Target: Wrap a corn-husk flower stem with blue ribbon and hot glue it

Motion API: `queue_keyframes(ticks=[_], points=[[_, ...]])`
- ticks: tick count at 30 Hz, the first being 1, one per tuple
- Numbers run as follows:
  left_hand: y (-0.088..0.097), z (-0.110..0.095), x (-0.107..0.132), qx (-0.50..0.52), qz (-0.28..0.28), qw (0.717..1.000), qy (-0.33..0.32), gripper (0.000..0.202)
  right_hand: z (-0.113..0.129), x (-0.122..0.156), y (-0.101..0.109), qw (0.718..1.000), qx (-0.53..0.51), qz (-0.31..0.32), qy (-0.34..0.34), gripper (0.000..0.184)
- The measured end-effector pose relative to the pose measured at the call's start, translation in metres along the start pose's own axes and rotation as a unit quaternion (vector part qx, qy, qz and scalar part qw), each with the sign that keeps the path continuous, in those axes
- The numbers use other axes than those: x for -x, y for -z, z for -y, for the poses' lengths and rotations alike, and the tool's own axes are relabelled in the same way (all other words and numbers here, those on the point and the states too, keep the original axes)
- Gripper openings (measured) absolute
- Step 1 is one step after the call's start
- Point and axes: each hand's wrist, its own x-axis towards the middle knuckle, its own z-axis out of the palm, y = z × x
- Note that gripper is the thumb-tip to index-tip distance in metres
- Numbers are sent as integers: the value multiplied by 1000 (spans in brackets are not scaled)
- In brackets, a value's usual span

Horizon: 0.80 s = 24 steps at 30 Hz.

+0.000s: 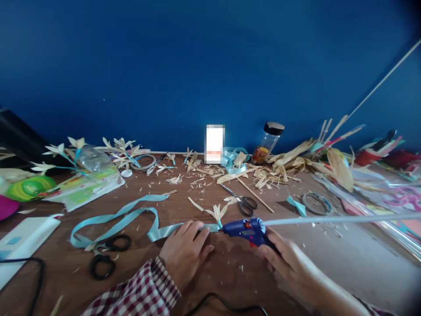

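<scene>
My right hand (pixel 286 256) is closed around the handle of a blue hot glue gun (pixel 245 231), with a long clear glue stick (pixel 315 218) coming out of its back. The gun's nozzle points left, at the end of a light blue ribbon (pixel 164 231). Lying flat with fingers stretched, my left hand (pixel 186 250) presses that ribbon onto the table. A pale corn-husk flower (pixel 218 213) stands at the ribbon's end by the nozzle; whether the nozzle touches it I cannot tell. The ribbon loops away to the left over black-handled scissors (pixel 107 254).
A second pair of scissors (pixel 245 202) and a thin stick (pixel 256 195) lie behind the glue gun. Corn husks (pixel 286 166), a tilted jar (pixel 267 142) and finished-looking flowers (pixel 77 151) line the blue wall. A black cable (pixel 226 303) crosses the front.
</scene>
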Motion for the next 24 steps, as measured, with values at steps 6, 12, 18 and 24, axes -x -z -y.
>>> queue_keyframes(ticks=[6, 12, 18, 24], points=[[3, -1, 0, 10, 15, 1000, 7, 24, 1, -4, -2, 1000, 30, 0, -4, 29], [2, 0, 0, 12, 20, 1000, 7, 25, 1, -3, 2, 998, 70, -7, 3, 33], [3, 0, 1, 19, 18, 1000, 6, 25, -4, 3, 6, 993, 95, -65, 38, 32], [2, 0, 2, 16, 15, 1000, 7, 26, 9, -5, 1, 995, 85, -31, 49, 29]])
